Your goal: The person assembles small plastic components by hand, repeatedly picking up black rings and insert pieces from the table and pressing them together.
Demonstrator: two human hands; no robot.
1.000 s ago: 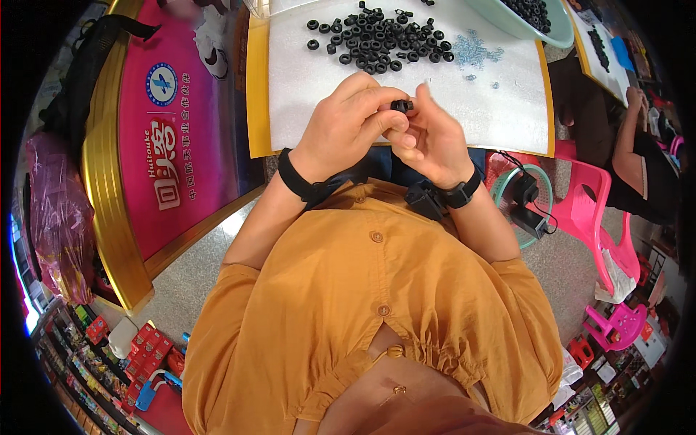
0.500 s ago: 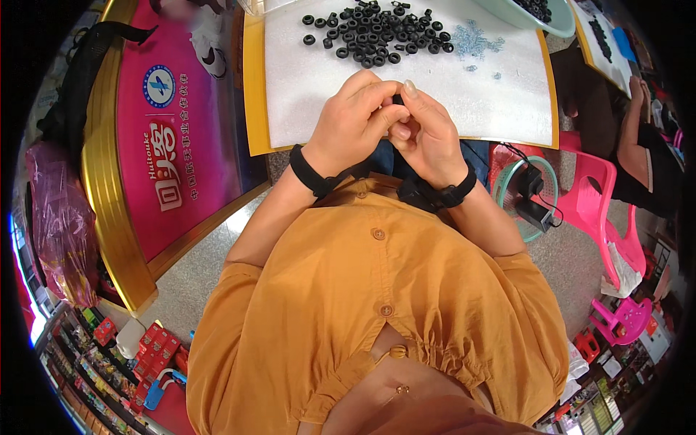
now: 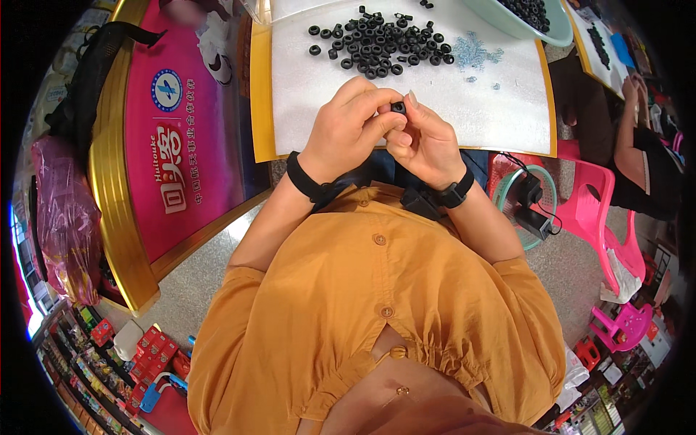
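My left hand [image 3: 346,125] is closed, its thumb and forefinger pinching a small black ring-shaped part [image 3: 398,107] with a hole facing up. Pressed against the same part from the other side are the curled fingers and thumb of my right hand [image 3: 429,145]. Both hands meet above the near edge of a white padded board [image 3: 500,116] with yellow edges. Beyond them lies a loose pile of similar black rings [image 3: 377,45]. To the pile's right is a scatter of tiny clear-blue pieces [image 3: 473,52], too small to name.
A pale green basin [image 3: 493,13] of black parts stands at the far right of the board. On the left is a pink-topped table [image 3: 206,181] with a gold edge. A pink plastic chair [image 3: 591,196] and a green basket [image 3: 500,190] stand to the right, near another person's arm [image 3: 627,130].
The black ring has turned between my fingers, so its hole now shows more. My right thumb has lifted slightly, and the whole view has shifted a little.
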